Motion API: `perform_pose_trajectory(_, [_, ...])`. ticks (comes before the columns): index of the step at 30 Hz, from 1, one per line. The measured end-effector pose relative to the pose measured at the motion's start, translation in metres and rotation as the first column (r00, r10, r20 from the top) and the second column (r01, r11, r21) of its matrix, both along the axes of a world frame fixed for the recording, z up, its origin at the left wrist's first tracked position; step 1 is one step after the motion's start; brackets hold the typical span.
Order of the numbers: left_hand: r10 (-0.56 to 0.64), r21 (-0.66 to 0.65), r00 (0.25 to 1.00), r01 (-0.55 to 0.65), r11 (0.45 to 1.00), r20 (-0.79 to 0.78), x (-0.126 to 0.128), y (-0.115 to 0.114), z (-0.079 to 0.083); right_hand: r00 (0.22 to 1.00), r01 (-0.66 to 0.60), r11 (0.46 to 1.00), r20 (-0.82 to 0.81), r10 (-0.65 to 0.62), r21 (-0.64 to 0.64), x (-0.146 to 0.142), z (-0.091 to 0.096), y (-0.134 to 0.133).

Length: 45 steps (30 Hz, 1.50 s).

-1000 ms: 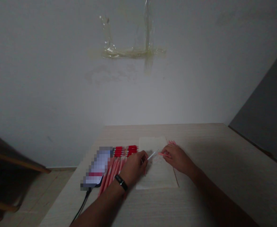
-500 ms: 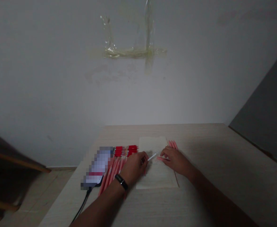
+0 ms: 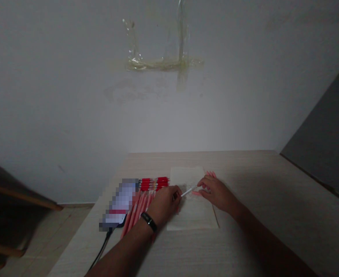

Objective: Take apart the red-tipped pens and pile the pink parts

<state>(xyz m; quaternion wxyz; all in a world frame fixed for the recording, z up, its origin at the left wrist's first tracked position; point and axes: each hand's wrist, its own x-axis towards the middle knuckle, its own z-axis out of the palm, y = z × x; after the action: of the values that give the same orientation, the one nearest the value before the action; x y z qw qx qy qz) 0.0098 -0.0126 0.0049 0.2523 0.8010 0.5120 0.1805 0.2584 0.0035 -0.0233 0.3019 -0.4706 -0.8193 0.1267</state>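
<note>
My left hand point(image 3: 169, 198) is closed, its fingertips pinching a thin white pen-like stick point(image 3: 188, 191) that slants up to the right above a pale sheet point(image 3: 191, 221). At the stick's far end, my right hand point(image 3: 214, 190) has its index finger close to or touching the tip. A small pink pen-like piece point(image 3: 196, 192) pokes out beside the right thumb and appears to be held there; the rest of it is hidden. Several pink pens point(image 3: 133, 217) lie under and beside my left wrist, partly covered. More pink tips point(image 3: 210, 174) show behind my right hand.
Several red pens point(image 3: 153, 184) lie side by side at the sheet's left. A phone point(image 3: 120, 204), its screen lit and blurred out, has a black cable point(image 3: 101, 248). A thin brown strip point(image 3: 216, 217) runs along the sheet's right edge. The wall point(image 3: 201, 123) stands behind the table.
My right hand has shifted slightly, its index finger raised and extended toward the white stick's tip. The left hand and the stick have hardly moved.
</note>
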Motion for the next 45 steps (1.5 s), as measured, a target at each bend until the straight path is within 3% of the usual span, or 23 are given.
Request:
perform_pose_trajectory(11, [0.010, -0.001, 1.000, -0.010, 1.000, -0.013, -0.001, 0.002, -0.003, 0.999, -0.054, 0.998, -0.006, 0.054, 0.030, -0.004, 0.005, -0.005])
perform_pose_trajectory(23, [0.024, -0.014, 0.999, -0.025, 1.000, -0.046, 0.000, 0.000, 0.004, 0.990, -0.011, 1.000, 0.138, 0.008, 0.020, 0.002, -0.012, 0.002])
perform_pose_trajectory(33, [0.020, -0.015, 0.999, -0.021, 1.000, -0.044, 0.000, -0.002, 0.004, 0.991, 0.014, 1.000, 0.130, -0.016, 0.015, 0.005, -0.015, 0.009])
perform_pose_trajectory(45, [0.024, -0.016, 0.997, -0.025, 1.000, -0.077, 0.000, -0.001, 0.005, 0.996, -0.094, 0.995, 0.012, 0.093, 0.041, -0.006, 0.009, -0.006])
